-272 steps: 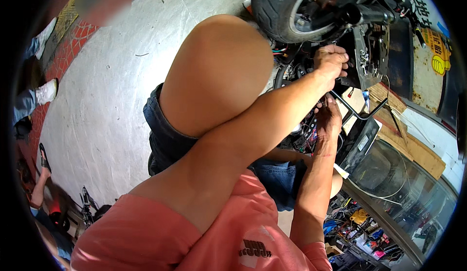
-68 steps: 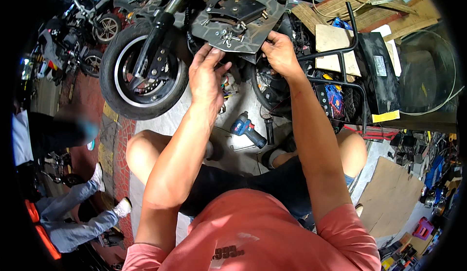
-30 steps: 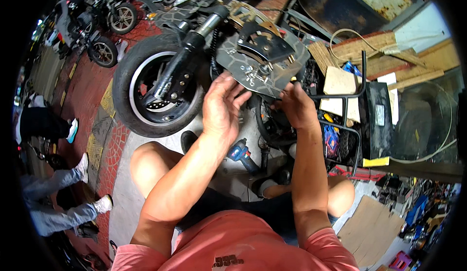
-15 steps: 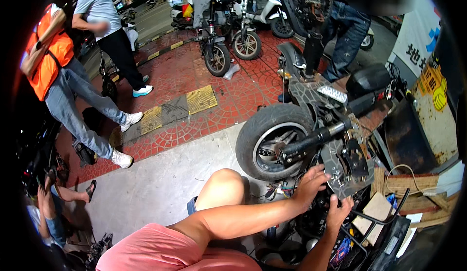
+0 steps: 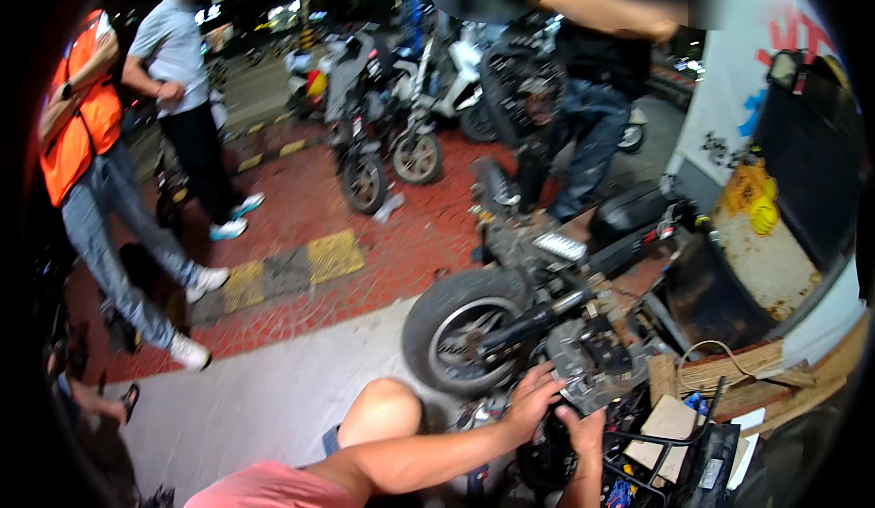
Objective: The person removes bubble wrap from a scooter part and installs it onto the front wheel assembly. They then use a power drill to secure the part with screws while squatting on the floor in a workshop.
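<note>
A partly dismantled scooter lies in front of me, its fat black rear wheel (image 5: 465, 333) turned toward me. Beside the wheel is a grey metal plate (image 5: 588, 382) with a cracked-stone pattern. My left hand (image 5: 529, 406) is at the plate's left edge, fingers stretched toward it and apart. Just below the plate's near edge, my right hand (image 5: 584, 433) has its thumb and forefinger spread; its other fingers are hidden. Blur hides whether either hand touches the plate. A black shock absorber (image 5: 538, 318) runs from the wheel hub up beside the plate. Loose wires (image 5: 483, 412) hang below the wheel.
A black tube rack (image 5: 638, 440), cardboard (image 5: 663, 431) and wooden boards (image 5: 729, 382) crowd the right. Beyond the scooter, a person in jeans (image 5: 588, 143) stands by a black seat (image 5: 629, 212). Two people stand at left, one in an orange vest (image 5: 87, 134). Parked scooters (image 5: 365, 175) stand behind.
The whole view has tilted upward and turned right, so the scooter and my hands sit lower and farther left. My hands keep about the same place at the plate. The person in jeans has an arm stretched out.
</note>
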Demonstrator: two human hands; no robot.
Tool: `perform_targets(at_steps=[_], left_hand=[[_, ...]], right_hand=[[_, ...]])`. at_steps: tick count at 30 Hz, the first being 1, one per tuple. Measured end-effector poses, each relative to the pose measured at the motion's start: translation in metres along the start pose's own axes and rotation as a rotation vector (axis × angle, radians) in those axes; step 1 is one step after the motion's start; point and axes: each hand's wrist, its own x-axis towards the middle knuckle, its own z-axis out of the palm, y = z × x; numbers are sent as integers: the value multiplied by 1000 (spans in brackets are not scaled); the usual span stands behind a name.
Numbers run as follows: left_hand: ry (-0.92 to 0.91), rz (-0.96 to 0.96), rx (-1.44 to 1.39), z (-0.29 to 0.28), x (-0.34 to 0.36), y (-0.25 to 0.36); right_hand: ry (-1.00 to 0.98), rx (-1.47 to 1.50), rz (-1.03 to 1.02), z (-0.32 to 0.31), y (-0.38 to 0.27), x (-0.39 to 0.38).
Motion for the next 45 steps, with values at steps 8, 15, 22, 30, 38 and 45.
perform_targets(at_steps=[8, 15, 22, 30, 38, 45], left_hand=[[21, 94, 83, 3, 3, -11], [66, 125, 109, 4, 0, -5], [57, 168, 149, 15, -6, -1], [68, 125, 84, 11, -6, 2], [89, 1, 66, -8, 21, -23], [13, 152, 247, -21, 48, -62]], right_hand=[[-86, -82, -209, -5, -11, 9], [-76, -134, -231, -7, -5, 7], [-126, 7, -183, -12, 1, 10], [-160, -62, -118, -19, 22, 12], [22, 303, -101, 6, 12, 11], [-185, -199, -253, -17, 0, 10]])
